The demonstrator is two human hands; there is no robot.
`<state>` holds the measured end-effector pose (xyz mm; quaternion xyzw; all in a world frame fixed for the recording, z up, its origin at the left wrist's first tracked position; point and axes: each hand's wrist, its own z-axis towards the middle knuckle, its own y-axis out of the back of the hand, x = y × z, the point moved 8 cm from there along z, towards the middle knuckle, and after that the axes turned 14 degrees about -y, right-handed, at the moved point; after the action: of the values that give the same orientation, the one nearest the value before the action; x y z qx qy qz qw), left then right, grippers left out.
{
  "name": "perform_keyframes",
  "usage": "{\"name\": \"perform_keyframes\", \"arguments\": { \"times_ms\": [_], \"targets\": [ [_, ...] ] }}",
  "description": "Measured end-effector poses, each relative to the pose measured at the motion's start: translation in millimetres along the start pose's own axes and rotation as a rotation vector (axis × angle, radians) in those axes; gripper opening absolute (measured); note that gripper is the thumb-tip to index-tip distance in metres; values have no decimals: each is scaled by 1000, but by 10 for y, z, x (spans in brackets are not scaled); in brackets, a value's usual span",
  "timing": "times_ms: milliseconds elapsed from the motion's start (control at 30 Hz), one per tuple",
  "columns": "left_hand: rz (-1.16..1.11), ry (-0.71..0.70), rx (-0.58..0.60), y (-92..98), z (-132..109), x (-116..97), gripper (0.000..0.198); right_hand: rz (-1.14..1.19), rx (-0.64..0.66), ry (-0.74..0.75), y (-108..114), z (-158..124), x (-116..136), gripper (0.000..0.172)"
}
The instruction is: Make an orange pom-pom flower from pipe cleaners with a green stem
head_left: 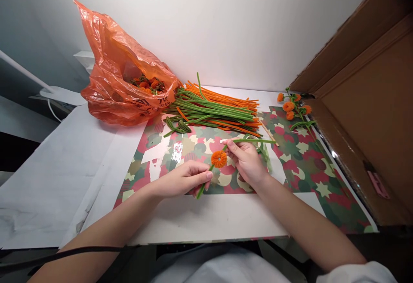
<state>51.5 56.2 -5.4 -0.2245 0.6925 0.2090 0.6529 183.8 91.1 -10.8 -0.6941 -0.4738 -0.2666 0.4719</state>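
Observation:
Between my hands is an orange pipe-cleaner flower (pixel 219 159), a fuzzy coil with a small hole in its middle. A green pipe cleaner (pixel 254 140) runs past it, one end sticking out to the right and the other down to the lower left. My left hand (pixel 193 177) pinches the lower green length between thumb and fingers. With thumb and forefinger, my right hand (pixel 243 158) grips the green length just above and right of the coil. Behind them lies a bundle of loose green pipe cleaners (pixel 216 107) beside orange pipe cleaners (pixel 226 94).
An orange plastic bag (pixel 119 81) holding finished orange flowers (pixel 149 85) stands back left. More orange flowers (pixel 288 106) lie back right, near a cardboard wall (pixel 368 98). A pink cutter (pixel 377 184) rests at far right. Patterned paper (pixel 309 175) covers part of the table.

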Motion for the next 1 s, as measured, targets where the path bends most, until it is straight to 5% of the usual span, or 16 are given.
{"name": "perform_keyframes", "arguments": {
  "times_ms": [633, 800, 1000],
  "targets": [
    [3, 8, 146, -68, -31, 15, 43, 48, 21, -18, 18, 27, 14, 30],
    [-31, 24, 72, -70, -4, 49, 42, -28, 51, 9, 3, 36, 53, 32],
    [-200, -38, -177, 42, 78, 94, 47, -155, 117, 69, -82, -5, 27, 26]
  ]
}}
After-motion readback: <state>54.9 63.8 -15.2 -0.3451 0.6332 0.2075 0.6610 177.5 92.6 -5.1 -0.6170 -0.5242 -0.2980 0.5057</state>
